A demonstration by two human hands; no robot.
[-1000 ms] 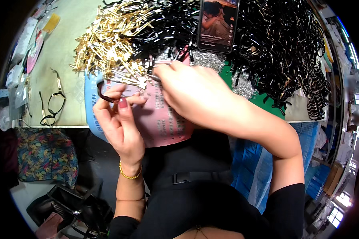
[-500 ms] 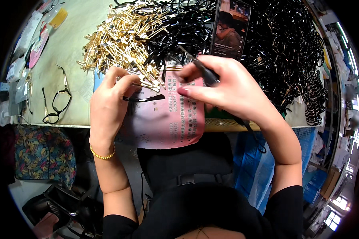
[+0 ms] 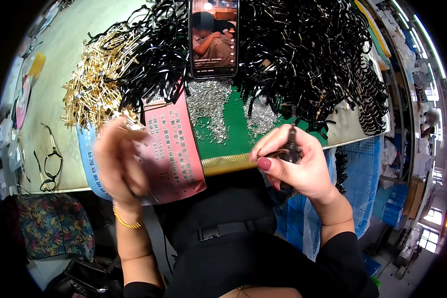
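Observation:
My left hand [image 3: 121,161] is smeared by motion over the left part of a pink printed sheet [image 3: 181,169]; whether it holds anything is hidden. My right hand [image 3: 300,166] is closed around a slim dark tool [image 3: 292,139], whose kind I cannot make out. Its thumb and forefinger are pinched together near the table's front edge. Beyond the left hand lies a heap of gold metal eyeglass parts [image 3: 92,82]. Black eyeglass temples [image 3: 151,54] are piled beside it, and another black pile [image 3: 303,54] spreads to the right. Small silver screws [image 3: 208,107] lie scattered on a green mat [image 3: 233,121].
A phone [image 3: 213,39] with a lit screen stands between the black piles. At left lies a black-and-gold eyeglass frame [image 3: 52,161]. A yellow mesh strip [image 3: 228,164] runs along the front edge. Blue crates [image 3: 360,184] stand below the table at right.
The view has shifted, uncovering the screws and green mat. My left hand held a black eyeglass temple before and is now blurred. My right hand has drawn back toward the front edge with the tool.

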